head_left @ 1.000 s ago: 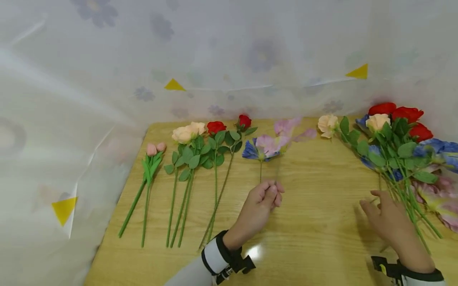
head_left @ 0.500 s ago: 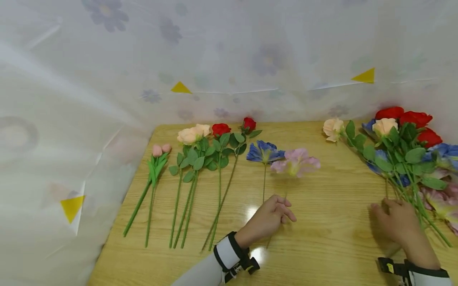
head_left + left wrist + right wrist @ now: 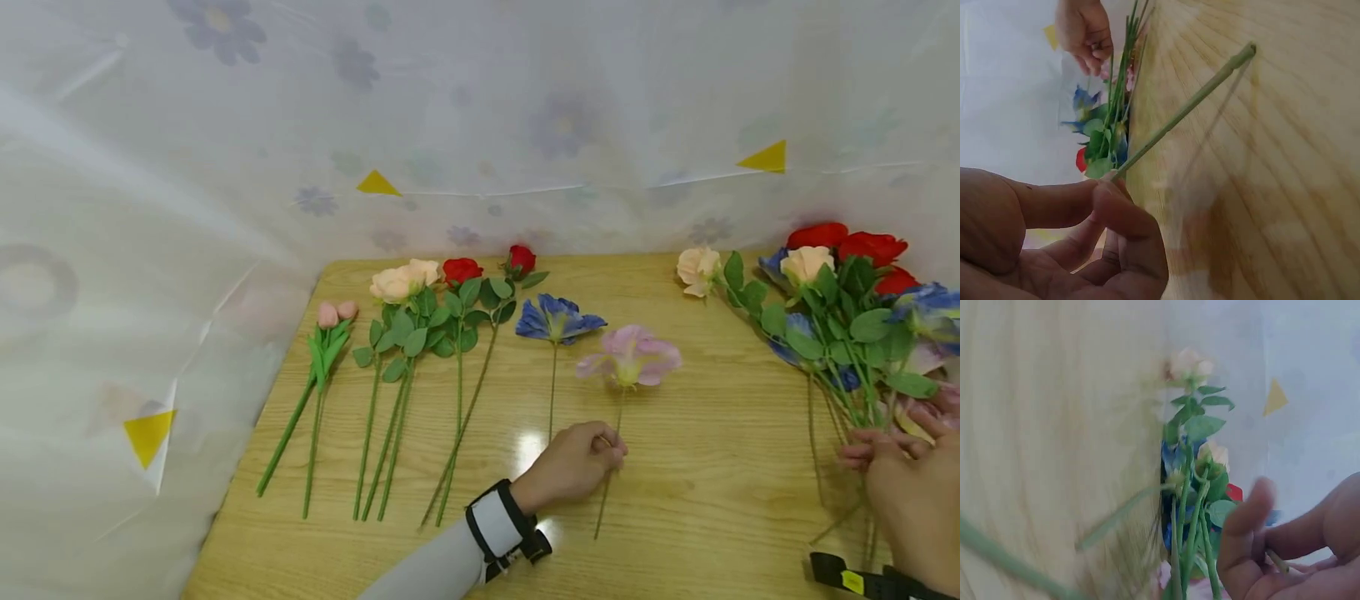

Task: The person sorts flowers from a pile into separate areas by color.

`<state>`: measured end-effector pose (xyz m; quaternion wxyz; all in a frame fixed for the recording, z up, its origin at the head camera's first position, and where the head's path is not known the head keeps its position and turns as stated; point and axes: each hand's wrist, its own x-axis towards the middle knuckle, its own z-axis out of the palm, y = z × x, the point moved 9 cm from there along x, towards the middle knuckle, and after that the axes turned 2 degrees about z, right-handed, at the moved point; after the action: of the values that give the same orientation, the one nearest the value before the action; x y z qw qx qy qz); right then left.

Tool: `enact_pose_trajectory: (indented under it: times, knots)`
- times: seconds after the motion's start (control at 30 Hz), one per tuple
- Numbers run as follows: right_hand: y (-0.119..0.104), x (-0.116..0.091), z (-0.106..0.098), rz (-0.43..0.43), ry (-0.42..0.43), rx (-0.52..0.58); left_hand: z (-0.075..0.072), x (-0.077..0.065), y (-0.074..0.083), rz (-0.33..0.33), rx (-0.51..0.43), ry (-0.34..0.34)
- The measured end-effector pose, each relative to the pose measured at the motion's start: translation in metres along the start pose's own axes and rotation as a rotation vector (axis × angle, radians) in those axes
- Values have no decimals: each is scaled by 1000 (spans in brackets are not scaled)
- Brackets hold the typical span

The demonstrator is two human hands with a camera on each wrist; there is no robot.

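My left hand (image 3: 573, 463) pinches the thin stem of a pink artificial flower (image 3: 633, 358) between thumb and forefinger. Its stem end (image 3: 1210, 84) sticks out past the fingertips in the left wrist view. Just left of it lies a blue flower (image 3: 558, 319). At the right, my right hand (image 3: 911, 492) is at the stems of a mixed flower pile (image 3: 847, 325). A cut stem (image 3: 1277, 561) shows between its curled fingers in the right wrist view. A blue flower (image 3: 933, 312) at the pile's right seems to belong to that stem, but the join is hidden.
Pink tulips (image 3: 327, 315), cream roses (image 3: 405, 281) and red roses (image 3: 462, 271) lie in a row on the wooden table (image 3: 697, 467), stems toward me. A cream rose (image 3: 697, 271) pokes out left of the pile. Patterned sheeting (image 3: 480, 100) hangs behind and at the left.
The pink flower has come down from over the blue one to its right side. My right hand has shifted right and turned among the stems; the pile's right blue flower has risen over a red rose.
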<state>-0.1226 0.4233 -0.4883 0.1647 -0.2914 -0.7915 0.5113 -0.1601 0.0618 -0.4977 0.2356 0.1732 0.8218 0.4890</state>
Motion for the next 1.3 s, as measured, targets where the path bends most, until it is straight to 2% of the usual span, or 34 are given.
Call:
enact_pose_trajectory:
  times: [0.07,0.1,0.13,0.17,0.2,0.23,0.27,0.33,0.37,0.47,0.57,0.63,0.7,0.77,0.83,0.9,0.97,1.07,1.3]
  knots:
    - [2,0,1,16,-40,93,-1,2,-2,-10,25,7]
    - [4,-2,1,73,-36,46,-1,2,-3,-25,16,8]
    - [2,-1,4,47,-112,160,-1,3,-4,-38,5,7]
    - [-3,-1,10,26,-216,385,-1,4,-5,-52,-13,8]
    - [-8,-3,16,27,-317,668,-1,5,-6,-64,-27,9]
    - [-14,-6,21,51,-427,965,-1,6,-7,-75,-39,11]
    - [-21,-11,25,86,-539,1210,0,7,-7,-85,-52,13]
    - [-33,-17,33,203,-722,1566,-1,9,-7,-87,-46,18]
    - [-34,-18,34,208,-684,1589,-1,10,-6,-85,-38,20]
    - [-34,-18,28,111,-435,1255,-1,13,-6,-78,-36,26]
    - [-32,-24,20,79,-158,910,-2,16,-4,-50,-60,42]
    - [-39,-29,21,66,-122,877,-2,17,-5,-41,-127,53]
    - [-45,-34,24,54,-115,894,-2,18,-7,-39,-190,59]
    - [-52,-39,29,25,-140,877,-4,17,-8,-40,-212,68]
    - [-61,-46,35,-29,-185,855,-7,15,-6,-20,-191,74]
    - [-75,-56,44,-121,-290,800,-11,12,0,17,-162,78]
    - [-89,-68,56,-220,-438,734,-16,8,9,70,-144,79]
    - [-108,-90,76,-353,-648,620,-21,1,28,147,-184,65]
    - [-125,-137,121,-453,-885,450,-21,-18,73,333,-269,-27]
